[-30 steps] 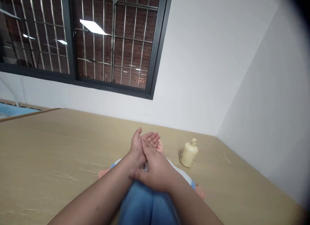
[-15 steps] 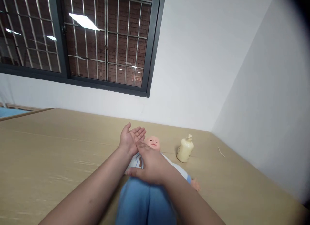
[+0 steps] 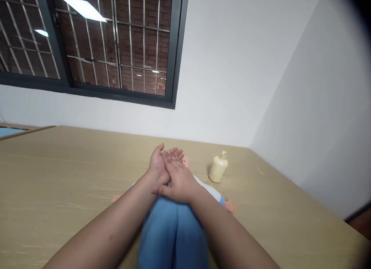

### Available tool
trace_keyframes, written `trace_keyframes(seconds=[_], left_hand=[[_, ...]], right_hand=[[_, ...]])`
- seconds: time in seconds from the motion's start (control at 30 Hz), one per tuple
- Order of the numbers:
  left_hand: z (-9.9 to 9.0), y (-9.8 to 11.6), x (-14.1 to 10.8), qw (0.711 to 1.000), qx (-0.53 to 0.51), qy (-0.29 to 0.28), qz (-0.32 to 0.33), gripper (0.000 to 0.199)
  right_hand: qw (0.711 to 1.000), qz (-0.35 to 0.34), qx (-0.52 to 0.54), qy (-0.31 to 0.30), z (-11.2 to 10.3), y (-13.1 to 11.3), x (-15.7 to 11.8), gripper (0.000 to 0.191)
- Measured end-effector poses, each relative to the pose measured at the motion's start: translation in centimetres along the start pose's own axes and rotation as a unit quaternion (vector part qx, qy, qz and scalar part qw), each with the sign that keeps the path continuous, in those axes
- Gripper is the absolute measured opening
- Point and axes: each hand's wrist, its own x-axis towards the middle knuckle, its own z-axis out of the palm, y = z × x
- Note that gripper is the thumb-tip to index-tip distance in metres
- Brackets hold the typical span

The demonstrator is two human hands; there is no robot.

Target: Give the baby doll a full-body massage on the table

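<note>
My left hand (image 3: 157,164) is held palm up, its fingers stretched out and thumb apart. Across its palm and fingers lies my right hand (image 3: 182,183), palm down and flat, with its thumb near the left wrist. Both hands are above a baby doll (image 3: 173,230) lying on its back in blue trousers and a white top with blue cuffs. My hands cover most of the doll's head and chest; a bit of the head and its small hands still show. To the right of my hands stands a pale yellow pump bottle (image 3: 218,169).
The doll and bottle rest on a wide tan tabletop (image 3: 72,164). A thin pale strip (image 3: 260,170) lies at the right. Beyond are a white wall (image 3: 232,68) and a dark-framed window (image 3: 173,49) with bars. Something light blue (image 3: 11,131) is at the far left.
My right hand has slid forward along the left palm towards its fingers. More of the doll's head is covered now, and its hand on the left side has come into view.
</note>
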Motion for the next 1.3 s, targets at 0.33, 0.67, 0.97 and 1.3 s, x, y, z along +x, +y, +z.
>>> trace_keyframes(seconds=[0.33, 0.67, 0.97, 1.3], left_hand=[[-2.5, -0.4, 0.9, 0.927, 0.348, 0.063, 0.126, 0.01], [-6.6, -0.7, -1.0, 0.747, 0.645, 0.028, 0.161, 0.022], [-7.4, -1.2, -1.1, 0.691, 0.71, 0.016, 0.138, 0.032], [-7.8, -1.4, -1.0, 0.692, 0.705, -0.016, 0.154, 0.032]], right_hand=[[0.996, 0.069, 0.028, 0.051, -4.1, 2.1, -0.6, 0.033], [0.988, -0.129, 0.043, -0.08, -0.5, -1.1, -7.7, 0.035], [0.984, -0.148, 0.028, -0.09, 1.8, 0.0, -8.5, 0.054], [0.997, -0.032, -0.003, -0.07, 0.2, 4.8, -7.2, 0.063]])
